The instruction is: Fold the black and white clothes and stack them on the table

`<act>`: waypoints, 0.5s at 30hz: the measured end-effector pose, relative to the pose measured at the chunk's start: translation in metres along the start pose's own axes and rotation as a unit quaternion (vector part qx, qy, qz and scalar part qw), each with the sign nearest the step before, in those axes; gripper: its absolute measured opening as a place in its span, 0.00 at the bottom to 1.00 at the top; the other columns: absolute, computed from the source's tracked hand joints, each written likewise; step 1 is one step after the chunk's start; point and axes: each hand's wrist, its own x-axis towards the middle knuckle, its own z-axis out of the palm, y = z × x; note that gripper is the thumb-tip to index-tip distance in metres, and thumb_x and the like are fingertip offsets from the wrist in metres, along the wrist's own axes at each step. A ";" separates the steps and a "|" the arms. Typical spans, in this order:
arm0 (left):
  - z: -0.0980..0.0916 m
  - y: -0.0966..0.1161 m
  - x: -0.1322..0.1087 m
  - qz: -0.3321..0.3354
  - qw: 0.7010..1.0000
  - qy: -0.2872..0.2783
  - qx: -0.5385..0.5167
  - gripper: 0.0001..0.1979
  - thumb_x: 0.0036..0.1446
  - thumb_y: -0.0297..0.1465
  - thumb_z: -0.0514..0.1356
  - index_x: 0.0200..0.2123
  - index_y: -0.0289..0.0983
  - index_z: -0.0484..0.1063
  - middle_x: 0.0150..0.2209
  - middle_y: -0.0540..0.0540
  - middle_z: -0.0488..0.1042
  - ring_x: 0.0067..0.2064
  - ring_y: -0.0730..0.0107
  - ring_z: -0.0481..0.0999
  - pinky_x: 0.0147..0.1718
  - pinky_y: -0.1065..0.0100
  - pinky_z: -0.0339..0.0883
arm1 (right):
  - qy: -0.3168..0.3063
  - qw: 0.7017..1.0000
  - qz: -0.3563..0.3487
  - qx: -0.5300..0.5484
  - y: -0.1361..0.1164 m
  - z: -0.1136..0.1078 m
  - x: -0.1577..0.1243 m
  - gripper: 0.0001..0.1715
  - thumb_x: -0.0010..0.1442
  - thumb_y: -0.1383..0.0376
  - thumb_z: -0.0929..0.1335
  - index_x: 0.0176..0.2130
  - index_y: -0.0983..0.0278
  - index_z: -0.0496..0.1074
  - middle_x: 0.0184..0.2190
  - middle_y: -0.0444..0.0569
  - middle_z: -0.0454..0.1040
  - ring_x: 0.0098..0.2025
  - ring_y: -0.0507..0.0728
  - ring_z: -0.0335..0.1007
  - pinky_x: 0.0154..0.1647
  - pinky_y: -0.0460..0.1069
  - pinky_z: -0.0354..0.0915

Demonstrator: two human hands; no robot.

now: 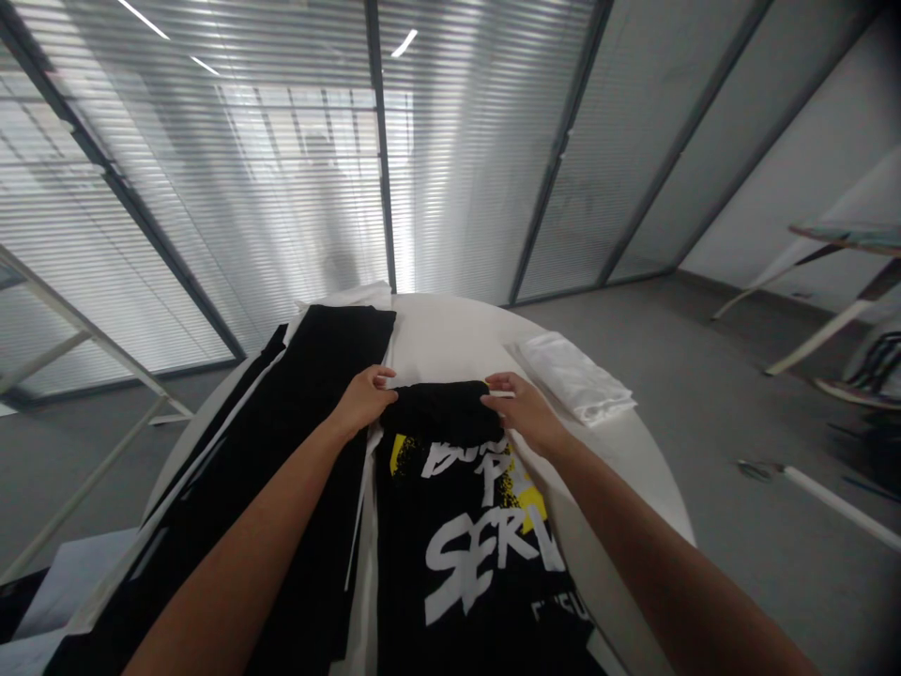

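A black T-shirt [465, 545] with white lettering and yellow patches lies lengthwise in front of me on a white table [450, 338]. Its far end is turned over into a plain black band. My left hand [366, 399] pinches the left corner of that band between thumb and fingers. At the opposite corner, my right hand [517, 406] grips the fabric the same way. Close by on the left, black garments [310, 413] lie flat, partly covered by my left forearm. The near end of the T-shirt runs out of view.
A folded white cloth [573, 376] rests near the table's right edge. More white material [352, 295] shows at the far left. A white metal frame [91, 329] stands left of the table; chair legs [817, 338] are at right. Glass partitions with blinds [457, 141] rise behind.
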 end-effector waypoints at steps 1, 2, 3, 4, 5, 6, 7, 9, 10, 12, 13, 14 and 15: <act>-0.003 0.001 -0.001 -0.017 0.998 0.006 0.059 0.22 0.44 0.32 0.64 0.46 0.34 0.72 0.39 0.41 0.75 0.37 0.64 0.74 0.36 0.67 0.63 | -0.002 1.000 0.013 -0.005 0.000 0.000 -0.001 0.19 0.47 0.63 0.71 0.41 0.61 0.69 0.46 0.53 0.72 0.30 0.53 0.70 0.21 0.46 0.64; -0.005 0.002 -0.002 -0.031 0.994 0.010 0.106 0.24 0.47 0.35 0.63 0.49 0.34 0.70 0.38 0.41 0.75 0.35 0.63 0.74 0.35 0.66 0.63 | -0.001 1.000 0.019 -0.013 0.000 -0.001 -0.001 0.19 0.46 0.63 0.71 0.41 0.61 0.69 0.46 0.53 0.72 0.29 0.52 0.70 0.21 0.46 0.64; -0.007 0.003 -0.003 -0.039 0.990 0.011 0.138 0.26 0.49 0.37 0.63 0.51 0.34 0.68 0.37 0.41 0.75 0.34 0.62 0.74 0.34 0.66 0.62 | 0.001 1.000 0.018 -0.024 0.000 -0.003 -0.001 0.19 0.46 0.64 0.72 0.40 0.61 0.69 0.45 0.53 0.72 0.27 0.52 0.69 0.20 0.46 0.64; -0.008 0.003 -0.004 -0.042 0.987 0.008 0.155 0.28 0.50 0.39 0.62 0.53 0.34 0.67 0.35 0.41 0.76 0.33 0.62 0.74 0.34 0.66 0.62 | 0.000 0.999 0.015 -0.033 0.000 -0.004 -0.001 0.19 0.46 0.65 0.72 0.40 0.61 0.70 0.45 0.52 0.73 0.27 0.51 0.69 0.20 0.46 0.64; -0.009 0.004 -0.005 -0.041 0.987 0.000 0.157 0.30 0.50 0.41 0.62 0.55 0.34 0.65 0.34 0.42 0.76 0.32 0.62 0.74 0.34 0.66 0.62 | -0.005 0.999 0.011 -0.038 0.001 -0.006 -0.001 0.19 0.46 0.65 0.72 0.40 0.61 0.70 0.44 0.52 0.74 0.26 0.51 0.69 0.20 0.46 0.64; -0.010 0.004 -0.006 -0.037 0.988 -0.014 0.148 0.32 0.50 0.41 0.62 0.57 0.34 0.64 0.32 0.43 0.76 0.30 0.63 0.74 0.33 0.66 0.62 | -0.014 0.999 0.010 -0.042 0.002 -0.007 -0.001 0.19 0.45 0.66 0.72 0.40 0.60 0.70 0.42 0.51 0.74 0.27 0.51 0.69 0.20 0.45 0.65; -0.010 0.004 -0.007 -0.030 0.990 -0.034 0.132 0.33 0.50 0.40 0.63 0.58 0.34 0.64 0.30 0.44 0.75 0.28 0.65 0.73 0.32 0.67 0.61 | -0.023 0.999 0.008 -0.044 0.003 -0.007 -0.001 0.19 0.45 0.66 0.72 0.40 0.60 0.70 0.41 0.50 0.75 0.27 0.52 0.70 0.21 0.45 0.65; -0.010 0.006 -0.009 -0.013 0.992 -0.087 0.092 0.34 0.49 0.38 0.64 0.59 0.34 0.63 0.25 0.49 0.73 0.23 0.69 0.69 0.28 0.68 0.60 | -0.037 0.998 -0.002 -0.052 0.003 -0.007 0.000 0.21 0.45 0.67 0.73 0.41 0.60 0.71 0.41 0.49 0.75 0.28 0.52 0.70 0.24 0.46 0.66; -0.011 0.007 -0.010 -0.006 0.991 -0.115 0.074 0.34 0.49 0.37 0.64 0.59 0.35 0.63 0.23 0.52 0.71 0.22 0.71 0.67 0.26 0.69 0.59 | -0.039 0.998 -0.013 -0.057 0.003 -0.007 0.000 0.21 0.44 0.67 0.72 0.41 0.60 0.72 0.41 0.49 0.76 0.30 0.52 0.71 0.27 0.47 0.67; -0.015 0.010 -0.011 0.000 0.985 -0.167 0.045 0.31 0.49 0.37 0.63 0.57 0.36 0.65 0.21 0.54 0.68 0.20 0.74 0.65 0.23 0.71 0.57 | -0.031 0.997 -0.036 -0.061 0.002 -0.008 0.002 0.20 0.45 0.68 0.71 0.41 0.61 0.73 0.44 0.49 0.76 0.32 0.53 0.72 0.32 0.48 0.68; -0.017 0.011 -0.012 0.000 0.981 -0.193 0.032 0.29 0.49 0.37 0.63 0.56 0.36 0.67 0.22 0.54 0.68 0.20 0.74 0.66 0.23 0.71 0.57 | -0.020 0.997 -0.042 -0.062 0.002 -0.010 0.003 0.19 0.46 0.68 0.70 0.41 0.61 0.73 0.44 0.49 0.76 0.33 0.53 0.72 0.34 0.48 0.68; -0.020 0.012 -0.012 -0.001 0.975 -0.220 0.023 0.28 0.49 0.37 0.62 0.55 0.36 0.68 0.22 0.54 0.68 0.21 0.74 0.67 0.22 0.72 0.57 | -0.007 0.997 -0.043 -0.064 0.002 -0.012 0.005 0.18 0.47 0.68 0.69 0.41 0.62 0.74 0.44 0.49 0.76 0.34 0.53 0.73 0.35 0.48 0.68; -0.023 0.013 -0.013 -0.001 0.969 -0.248 0.020 0.28 0.50 0.37 0.62 0.55 0.36 0.68 0.22 0.54 0.68 0.21 0.74 0.68 0.22 0.72 0.57 | 0.005 0.997 -0.037 -0.069 0.003 -0.016 0.006 0.18 0.47 0.68 0.68 0.41 0.62 0.74 0.43 0.49 0.77 0.34 0.54 0.73 0.35 0.49 0.67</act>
